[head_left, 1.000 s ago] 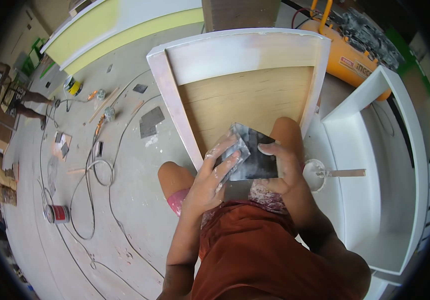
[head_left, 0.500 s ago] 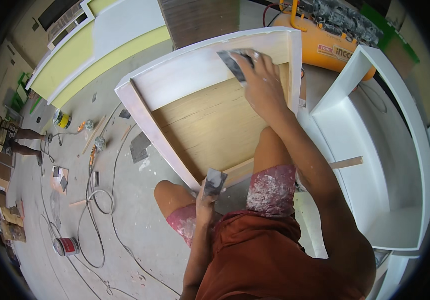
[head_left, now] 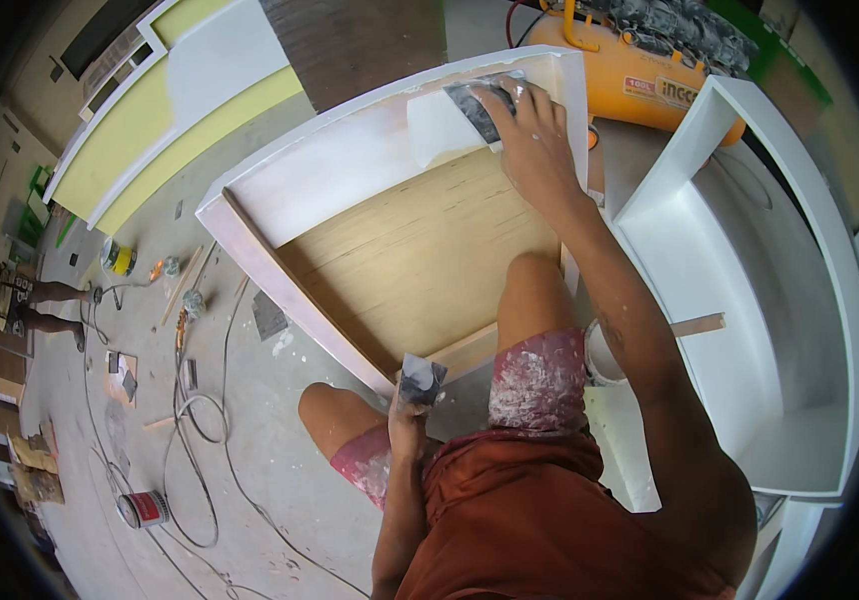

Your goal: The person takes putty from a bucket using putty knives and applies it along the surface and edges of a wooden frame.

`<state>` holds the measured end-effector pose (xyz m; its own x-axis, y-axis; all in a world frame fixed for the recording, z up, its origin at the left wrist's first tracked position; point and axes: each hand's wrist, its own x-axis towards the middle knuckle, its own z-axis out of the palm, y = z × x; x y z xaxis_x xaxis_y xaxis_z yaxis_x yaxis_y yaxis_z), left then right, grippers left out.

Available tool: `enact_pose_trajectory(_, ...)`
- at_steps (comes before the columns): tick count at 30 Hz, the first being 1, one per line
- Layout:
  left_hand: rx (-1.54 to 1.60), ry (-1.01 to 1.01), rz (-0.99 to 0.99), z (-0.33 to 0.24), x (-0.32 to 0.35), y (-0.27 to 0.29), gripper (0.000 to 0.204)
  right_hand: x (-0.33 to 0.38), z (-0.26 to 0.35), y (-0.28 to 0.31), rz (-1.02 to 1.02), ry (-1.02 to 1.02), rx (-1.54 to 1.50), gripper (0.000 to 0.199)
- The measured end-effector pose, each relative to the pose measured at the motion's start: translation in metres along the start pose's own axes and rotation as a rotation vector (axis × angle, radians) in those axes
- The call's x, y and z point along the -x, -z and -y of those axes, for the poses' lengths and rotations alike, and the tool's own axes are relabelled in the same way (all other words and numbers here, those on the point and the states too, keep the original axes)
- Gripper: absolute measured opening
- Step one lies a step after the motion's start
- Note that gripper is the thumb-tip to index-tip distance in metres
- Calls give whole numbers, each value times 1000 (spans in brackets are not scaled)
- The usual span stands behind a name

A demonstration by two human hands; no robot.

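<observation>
My right hand [head_left: 535, 140] reaches far forward and presses a grey sheet of sandpaper [head_left: 472, 97] against the white inner wall of an open cabinet box [head_left: 350, 165] with a plywood bottom. My left hand [head_left: 408, 408] stays close to my body at the box's near edge, holding a second folded piece of grey sandpaper [head_left: 420, 378]. My knees, in paint-spattered pink shorts, sit against and over the near side of the box.
A white shelf unit [head_left: 750, 290] lies at the right, with an orange air compressor [head_left: 640, 75] behind it. A small pail with a wooden stick [head_left: 695, 325] sits by my right knee. Cables [head_left: 195, 430], a red can [head_left: 142, 508] and scraps litter the floor at left. Another person's legs [head_left: 45, 305] are at far left.
Both hands held sandpaper together near my lap a second ago. My right hand has since stretched out to the box's far wall with one sheet, while the left kept a piece.
</observation>
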<state>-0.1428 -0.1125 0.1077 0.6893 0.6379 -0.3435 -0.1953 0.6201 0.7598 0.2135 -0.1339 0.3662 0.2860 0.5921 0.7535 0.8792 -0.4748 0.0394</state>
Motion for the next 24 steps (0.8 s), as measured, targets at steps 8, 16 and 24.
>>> enact_pose_trajectory(8, 27, 4, 19, -7, 2, -7, 66, 62, -6, -6, 229, 16, -21, 62)
enact_pose_trajectory(16, 207, 81, 92, -9, -6, -9, 55, 34, -42, -40, -36, -18, 37, 60)
enact_pose_trajectory(24, 418, 126, 123, -52, -7, -78, 42, 118, 13, 43, 388, -213, -562, 60)
